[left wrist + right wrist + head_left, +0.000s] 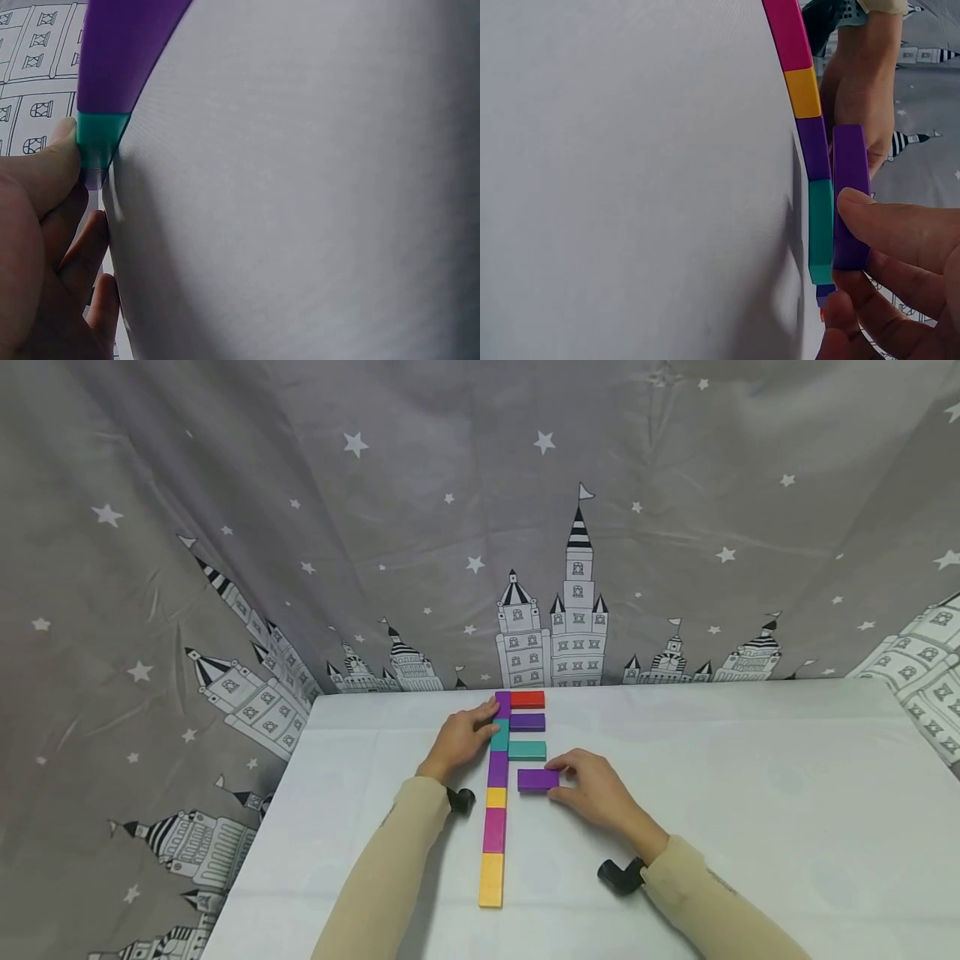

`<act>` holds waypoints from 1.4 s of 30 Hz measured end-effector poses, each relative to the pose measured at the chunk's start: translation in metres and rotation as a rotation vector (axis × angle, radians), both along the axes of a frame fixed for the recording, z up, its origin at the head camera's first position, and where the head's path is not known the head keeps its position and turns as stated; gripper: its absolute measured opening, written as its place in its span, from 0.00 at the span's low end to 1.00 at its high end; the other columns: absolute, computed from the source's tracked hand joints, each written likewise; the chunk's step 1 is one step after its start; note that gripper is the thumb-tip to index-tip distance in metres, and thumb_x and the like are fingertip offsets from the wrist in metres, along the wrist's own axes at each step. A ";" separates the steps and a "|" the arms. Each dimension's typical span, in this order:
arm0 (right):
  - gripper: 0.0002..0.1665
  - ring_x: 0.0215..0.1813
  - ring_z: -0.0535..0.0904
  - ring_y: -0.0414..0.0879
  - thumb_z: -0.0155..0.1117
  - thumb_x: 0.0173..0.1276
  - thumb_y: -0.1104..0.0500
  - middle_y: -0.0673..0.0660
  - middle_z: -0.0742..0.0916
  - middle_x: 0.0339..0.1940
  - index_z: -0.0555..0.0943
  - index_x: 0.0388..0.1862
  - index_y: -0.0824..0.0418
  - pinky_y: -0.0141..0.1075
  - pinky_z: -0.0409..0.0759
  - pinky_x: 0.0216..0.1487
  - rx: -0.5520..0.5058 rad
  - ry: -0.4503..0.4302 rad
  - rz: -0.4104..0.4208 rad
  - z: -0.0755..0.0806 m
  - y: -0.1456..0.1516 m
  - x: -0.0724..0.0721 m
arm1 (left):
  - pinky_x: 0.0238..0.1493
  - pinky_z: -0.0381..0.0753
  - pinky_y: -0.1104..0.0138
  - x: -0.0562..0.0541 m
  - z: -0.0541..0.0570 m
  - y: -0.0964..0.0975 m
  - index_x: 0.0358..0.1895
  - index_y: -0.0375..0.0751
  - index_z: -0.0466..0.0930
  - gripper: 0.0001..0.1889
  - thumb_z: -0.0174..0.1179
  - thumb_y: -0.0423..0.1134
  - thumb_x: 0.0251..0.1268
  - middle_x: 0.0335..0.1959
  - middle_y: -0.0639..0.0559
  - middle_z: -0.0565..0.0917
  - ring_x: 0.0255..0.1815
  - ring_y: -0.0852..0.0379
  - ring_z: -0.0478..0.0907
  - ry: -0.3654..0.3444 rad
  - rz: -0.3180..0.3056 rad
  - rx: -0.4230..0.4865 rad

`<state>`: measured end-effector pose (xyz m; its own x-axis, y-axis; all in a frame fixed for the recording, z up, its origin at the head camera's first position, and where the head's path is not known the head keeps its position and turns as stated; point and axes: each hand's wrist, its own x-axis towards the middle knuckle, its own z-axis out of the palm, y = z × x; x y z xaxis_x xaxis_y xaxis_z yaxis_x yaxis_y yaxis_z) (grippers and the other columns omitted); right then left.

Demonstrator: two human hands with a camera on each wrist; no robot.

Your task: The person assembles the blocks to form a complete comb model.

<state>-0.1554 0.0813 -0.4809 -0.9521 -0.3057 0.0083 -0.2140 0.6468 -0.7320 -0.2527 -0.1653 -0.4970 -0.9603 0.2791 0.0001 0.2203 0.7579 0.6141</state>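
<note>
My right hand [596, 789] pinches a purple block [534, 781] between thumb and fingers, just right of a long column of blocks. In the right wrist view this purple block [849, 150] overlaps the edge of a teal block [820, 232]. My left hand [461, 739] lies along the left side of the column's far end. Its extended fingers touch the far purple block [503, 703] and the teal column block [499, 735]. Nearer in the column follow another purple block [498, 769], a small yellow one [496, 797], a magenta one [494, 831] and an orange-yellow one [491, 881].
Branching right from the column are a red block [528, 699], a dark purple block [528, 722] and a teal block [528, 751]. A white cloth [750, 777] covers the table, whose far edge meets a grey curtain [420, 510] printed with castles. Black wrist cameras [621, 877] hang at both sleeves.
</note>
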 end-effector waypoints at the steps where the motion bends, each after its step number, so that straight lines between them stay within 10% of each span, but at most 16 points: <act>1: 0.19 0.44 0.77 0.45 0.78 0.58 0.62 0.52 0.86 0.45 0.87 0.50 0.60 0.42 0.79 0.49 0.002 -0.004 -0.004 0.000 -0.001 -0.001 | 0.77 0.59 0.54 0.000 0.000 0.000 0.71 0.45 0.71 0.26 0.61 0.43 0.73 0.73 0.57 0.69 0.76 0.50 0.63 0.000 0.000 -0.001; 42: 0.20 0.38 0.74 0.45 0.80 0.56 0.61 0.50 0.82 0.35 0.88 0.49 0.60 0.37 0.76 0.40 0.074 -0.055 0.001 -0.004 -0.020 -0.015 | 0.77 0.58 0.55 0.000 0.001 0.001 0.71 0.44 0.71 0.26 0.61 0.43 0.73 0.73 0.57 0.69 0.76 0.51 0.63 -0.009 -0.002 0.009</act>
<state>-0.1703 0.0612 -0.4851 -0.9503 -0.3043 -0.0663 -0.1756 0.6994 -0.6929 -0.2522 -0.1642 -0.4956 -0.9598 0.2807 -0.0057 0.2161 0.7517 0.6231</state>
